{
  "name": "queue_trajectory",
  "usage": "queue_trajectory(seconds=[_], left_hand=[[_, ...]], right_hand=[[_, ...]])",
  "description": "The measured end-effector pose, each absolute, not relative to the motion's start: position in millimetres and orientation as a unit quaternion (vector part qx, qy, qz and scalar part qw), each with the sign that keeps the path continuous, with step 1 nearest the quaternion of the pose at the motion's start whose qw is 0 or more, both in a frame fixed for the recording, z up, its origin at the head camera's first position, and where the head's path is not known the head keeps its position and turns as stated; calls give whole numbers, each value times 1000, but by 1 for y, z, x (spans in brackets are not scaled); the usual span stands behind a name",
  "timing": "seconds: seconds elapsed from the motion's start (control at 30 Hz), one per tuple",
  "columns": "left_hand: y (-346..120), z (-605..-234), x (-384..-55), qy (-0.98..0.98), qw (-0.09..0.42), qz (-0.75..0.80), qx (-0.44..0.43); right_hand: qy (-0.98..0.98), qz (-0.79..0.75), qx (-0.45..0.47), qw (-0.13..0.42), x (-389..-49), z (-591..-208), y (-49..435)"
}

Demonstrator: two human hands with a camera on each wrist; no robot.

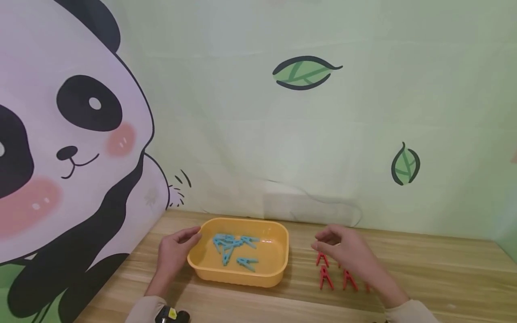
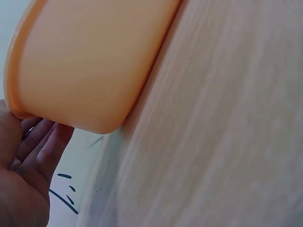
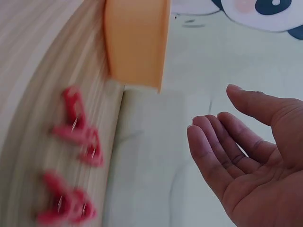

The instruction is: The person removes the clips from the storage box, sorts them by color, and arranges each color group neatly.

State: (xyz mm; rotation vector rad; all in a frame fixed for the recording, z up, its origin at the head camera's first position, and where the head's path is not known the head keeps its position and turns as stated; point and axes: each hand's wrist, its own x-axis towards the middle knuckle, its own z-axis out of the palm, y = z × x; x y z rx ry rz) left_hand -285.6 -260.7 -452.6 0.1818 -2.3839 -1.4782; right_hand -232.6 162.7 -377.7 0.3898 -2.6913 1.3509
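Yellow plastic makes up the basin [image 1: 234,277] that we see at the lower centre of the frame, its long axis running left to right, nearly level, on the wood-grain tabletop [image 1: 452,269]. Inside it lie blue clothespins [image 1: 236,243], most of them tangled toward the upper left of the floor; one lies apart near the front, its long axis almost crosswise, spread legs pointing right.

At the basin's left end we find the left hand [image 1: 173,252], its thumb and fingers touching about the rim (the fingertips are tucked from sight in the left wrist view, so we cannot tell whether they pinch it).

Red clothespins [image 1: 325,279] sit on the tabletop at the lower right, partly behind the right hand [image 1: 347,246]; those we see whole have narrow ends up the frame and spread legs pointing down it. Above them that hand hovers, fingers loosely bent and thumb wide of them. Behind, a printed panda [image 1: 133,188] fills the left of the frame.
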Motion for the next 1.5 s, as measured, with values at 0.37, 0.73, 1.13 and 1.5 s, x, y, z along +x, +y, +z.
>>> queue_trajectory(seconds=[0.37, 0.73, 1.13, 1.5], left_hand=[[-260, -452, -285, -834, 161, -523, 64], [-262, -454, -286, -831, 172, -527, 58], [-261, -452, -286, -833, 166, -524, 61], [-261, -453, -285, -830, 165, -530, 58]], right_hand=[[-852, 472, 224, 34, -249, -378, 99], [-845, 437, 308, 9, -270, -398, 46], [-859, 409, 307, -21, -283, -413, 19], [-875, 379, 295, -55, -291, -421, 6]])
